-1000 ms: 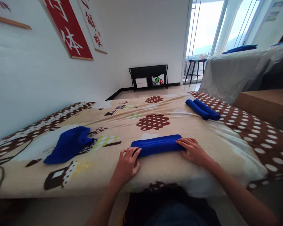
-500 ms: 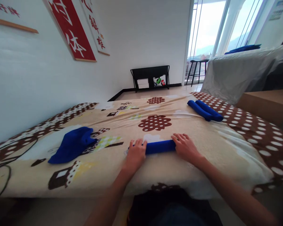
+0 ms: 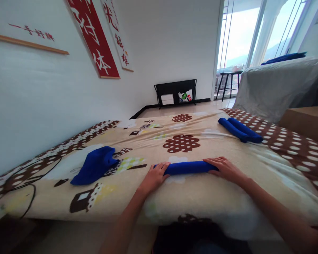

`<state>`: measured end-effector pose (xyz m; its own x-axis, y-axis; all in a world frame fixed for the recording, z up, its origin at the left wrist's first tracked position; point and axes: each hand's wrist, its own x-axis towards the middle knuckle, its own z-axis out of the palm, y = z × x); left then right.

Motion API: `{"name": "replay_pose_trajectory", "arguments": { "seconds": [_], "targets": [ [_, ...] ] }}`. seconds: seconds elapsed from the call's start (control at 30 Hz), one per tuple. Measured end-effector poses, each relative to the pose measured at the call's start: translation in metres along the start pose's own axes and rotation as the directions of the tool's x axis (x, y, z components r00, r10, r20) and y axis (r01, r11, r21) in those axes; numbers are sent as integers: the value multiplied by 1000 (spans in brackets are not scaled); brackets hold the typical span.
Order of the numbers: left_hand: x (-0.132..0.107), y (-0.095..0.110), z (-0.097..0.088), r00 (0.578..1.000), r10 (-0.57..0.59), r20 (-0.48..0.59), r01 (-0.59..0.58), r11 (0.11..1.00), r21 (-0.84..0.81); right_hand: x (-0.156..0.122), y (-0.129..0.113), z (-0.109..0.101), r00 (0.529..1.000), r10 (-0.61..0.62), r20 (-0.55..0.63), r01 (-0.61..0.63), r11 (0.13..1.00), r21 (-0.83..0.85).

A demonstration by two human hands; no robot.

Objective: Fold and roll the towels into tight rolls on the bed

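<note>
A blue rolled-up cloth point(image 3: 187, 167) lies crosswise on the patterned blanket point(image 3: 201, 197) near the front edge. My left hand point(image 3: 157, 175) grips its left end, fingers over the top and thumb on the near side. On the right end, my right hand point(image 3: 225, 170) is closed round the roll with its fingers pointing inward. A crumpled blue cloth point(image 3: 94, 166) rests to the left of my left hand. Two more blue rolls point(image 3: 240, 129) lie side by side at the far right of the blanket.
A dark cable point(image 3: 33, 197) loops over the blanket's left side. Beyond the bed stand a black rack point(image 3: 176, 92) and a stool point(image 3: 230, 83). At right are a sheet-covered piece of furniture point(image 3: 275, 84) with blue cloth point(image 3: 283, 58) on top and a brown box point(image 3: 307, 121).
The view has swung slightly left and up. My right hand has shifted outward along the roll, leaving my hands farther apart, and the roll between them looks thinner.
</note>
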<state>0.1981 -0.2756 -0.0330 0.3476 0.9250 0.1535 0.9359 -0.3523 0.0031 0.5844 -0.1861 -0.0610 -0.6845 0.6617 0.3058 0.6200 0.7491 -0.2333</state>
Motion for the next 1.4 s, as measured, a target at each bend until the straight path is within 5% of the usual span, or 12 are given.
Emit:
{"name": "replay_pose_trajectory", "arguments": {
  "seconds": [0.13,0.23,0.33,0.43,0.53,0.63,0.73,0.8,0.97,1.13,1.27,1.4],
  "targets": [
    [7,-4,0,1000,-1,5,1,1000,15,5,0,3,998,45,43,-48,997,66],
    [8,-1,-1,1000,-26,-7,26,1000,-1,15,-5,-15,991,97,92,-106,989,103],
    [13,-1,-8,1000,-14,-3,14,998,-64,40,-8,-67,975,93,202,-132,973,189],
    [23,3,-21,1000,4,-7,-5,985,-175,78,-22,-142,975,32,219,-91,960,265],
    [31,24,-30,999,15,-37,-26,946,-322,111,-61,-211,998,-34,62,11,940,342],
    [34,64,-24,991,-71,-115,-11,806,-592,130,-116,-247,982,-131,-134,157,966,205],
    [33,102,-5,986,-134,-97,3,601,-799,135,-159,-251,957,-246,-150,253,967,30],
    [32,119,7,991,-127,-39,39,552,-833,134,-172,-245,950,-292,-106,291,956,-25],
    [28,128,10,988,-142,57,136,642,-755,125,-172,-238,954,-297,-44,295,954,-58],
    [28,127,1,987,-159,-18,94,671,-735,118,-173,-245,956,-277,-93,274,960,-51],
    [40,130,2,999,-31,-18,5,624,-781,115,-178,-252,959,-282,26,283,952,-120],
    [48,134,-1,995,18,-97,-92,542,-836,110,-175,-271,970,-244,12,243,961,-129]
  ]
}}
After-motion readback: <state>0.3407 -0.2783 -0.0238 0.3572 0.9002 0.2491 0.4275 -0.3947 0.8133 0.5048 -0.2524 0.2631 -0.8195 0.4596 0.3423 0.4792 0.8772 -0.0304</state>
